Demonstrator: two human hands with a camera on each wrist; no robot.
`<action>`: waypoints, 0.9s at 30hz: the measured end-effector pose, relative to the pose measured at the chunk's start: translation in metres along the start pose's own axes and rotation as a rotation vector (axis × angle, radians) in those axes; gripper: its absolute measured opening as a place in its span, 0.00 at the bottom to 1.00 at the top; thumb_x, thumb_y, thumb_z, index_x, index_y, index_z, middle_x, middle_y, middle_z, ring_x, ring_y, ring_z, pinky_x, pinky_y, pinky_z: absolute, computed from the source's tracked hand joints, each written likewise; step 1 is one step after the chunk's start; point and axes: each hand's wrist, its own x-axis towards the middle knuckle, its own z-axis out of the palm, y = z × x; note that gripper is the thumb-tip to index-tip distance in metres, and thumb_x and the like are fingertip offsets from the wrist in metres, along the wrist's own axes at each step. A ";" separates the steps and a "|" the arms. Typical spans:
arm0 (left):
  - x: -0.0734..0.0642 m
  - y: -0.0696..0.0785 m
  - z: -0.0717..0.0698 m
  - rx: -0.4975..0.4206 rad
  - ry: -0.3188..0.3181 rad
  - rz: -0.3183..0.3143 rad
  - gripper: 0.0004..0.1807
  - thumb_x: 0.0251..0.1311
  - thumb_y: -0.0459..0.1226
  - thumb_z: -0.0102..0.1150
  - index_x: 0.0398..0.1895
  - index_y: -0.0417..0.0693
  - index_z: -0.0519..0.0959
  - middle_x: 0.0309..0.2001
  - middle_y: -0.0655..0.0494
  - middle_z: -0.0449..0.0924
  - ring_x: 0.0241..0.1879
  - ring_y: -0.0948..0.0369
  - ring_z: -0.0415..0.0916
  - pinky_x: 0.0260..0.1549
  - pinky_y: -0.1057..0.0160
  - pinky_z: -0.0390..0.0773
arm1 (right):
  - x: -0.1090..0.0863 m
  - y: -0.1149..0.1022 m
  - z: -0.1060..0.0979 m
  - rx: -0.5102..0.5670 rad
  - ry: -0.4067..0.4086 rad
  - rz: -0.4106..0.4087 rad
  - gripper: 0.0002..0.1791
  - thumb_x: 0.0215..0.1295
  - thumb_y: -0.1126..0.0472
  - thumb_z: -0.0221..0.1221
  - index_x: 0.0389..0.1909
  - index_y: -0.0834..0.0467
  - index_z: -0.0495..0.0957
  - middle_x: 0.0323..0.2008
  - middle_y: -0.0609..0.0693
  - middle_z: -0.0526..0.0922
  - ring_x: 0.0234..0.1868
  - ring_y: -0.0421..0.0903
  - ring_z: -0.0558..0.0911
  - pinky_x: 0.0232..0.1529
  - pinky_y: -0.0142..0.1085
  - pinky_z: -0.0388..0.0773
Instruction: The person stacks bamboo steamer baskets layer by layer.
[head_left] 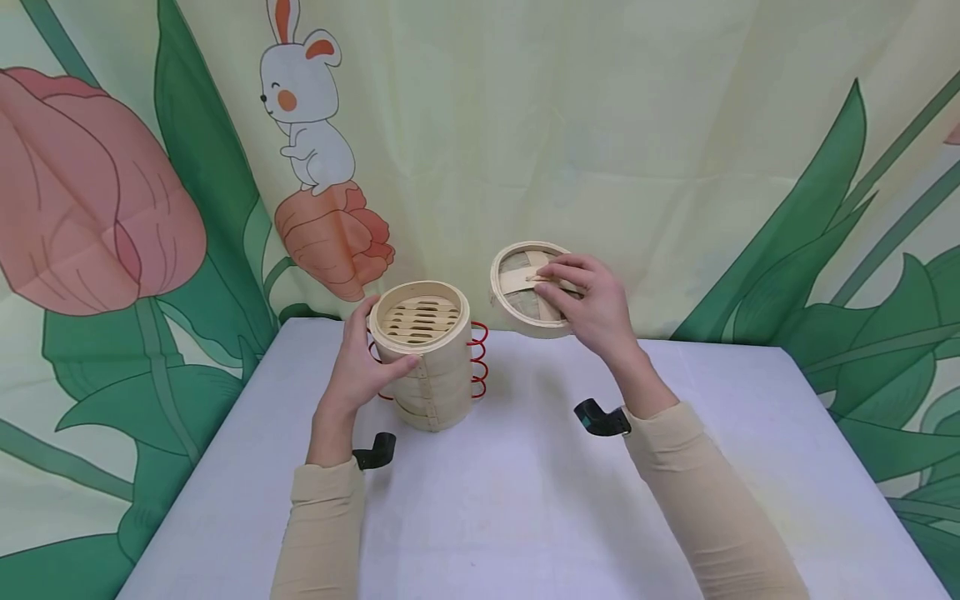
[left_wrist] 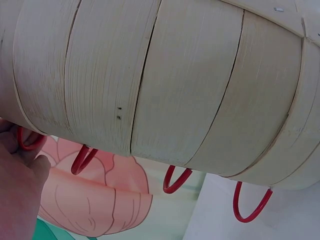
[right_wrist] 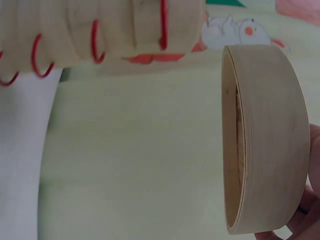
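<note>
A tall stack of round bamboo steamer baskets (head_left: 442, 387) stands on the table, its slatted top tier uncovered. Red loops (left_wrist: 250, 207) stick out from its sides. My left hand (head_left: 352, 362) grips the stack near its top rim, with the thumb across the front; its other fingers are mostly hidden behind. To the right, my right hand (head_left: 594, 307) pinches the strap handle of the bamboo lid (head_left: 517, 281). The lid hangs tilted in the air, apart from the stack. Its rim and hollow underside show in the right wrist view.
The white-covered table (head_left: 487, 517) spreads out in front of the stack. Close behind its back edge hangs a curtain (head_left: 637, 167) printed with tulips, leaves and a rabbit. A black wrist camera mount (head_left: 602, 418) juts from the right wrist, another (head_left: 377, 451) from the left.
</note>
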 end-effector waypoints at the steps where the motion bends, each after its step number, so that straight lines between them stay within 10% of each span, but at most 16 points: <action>1: 0.000 0.000 0.000 0.003 0.001 -0.001 0.58 0.45 0.38 0.78 0.77 0.42 0.51 0.71 0.41 0.53 0.71 0.50 0.52 0.67 0.36 0.56 | 0.003 -0.005 0.003 0.006 -0.001 -0.009 0.09 0.57 0.69 0.73 0.39 0.64 0.88 0.48 0.56 0.83 0.55 0.51 0.78 0.55 0.34 0.72; 27: 0.001 -0.002 -0.002 0.027 0.001 0.014 0.58 0.45 0.40 0.79 0.77 0.40 0.52 0.70 0.42 0.56 0.69 0.50 0.55 0.67 0.37 0.57 | 0.023 -0.069 0.084 0.032 -0.152 -0.027 0.08 0.59 0.63 0.72 0.39 0.60 0.89 0.45 0.54 0.83 0.52 0.50 0.79 0.55 0.39 0.74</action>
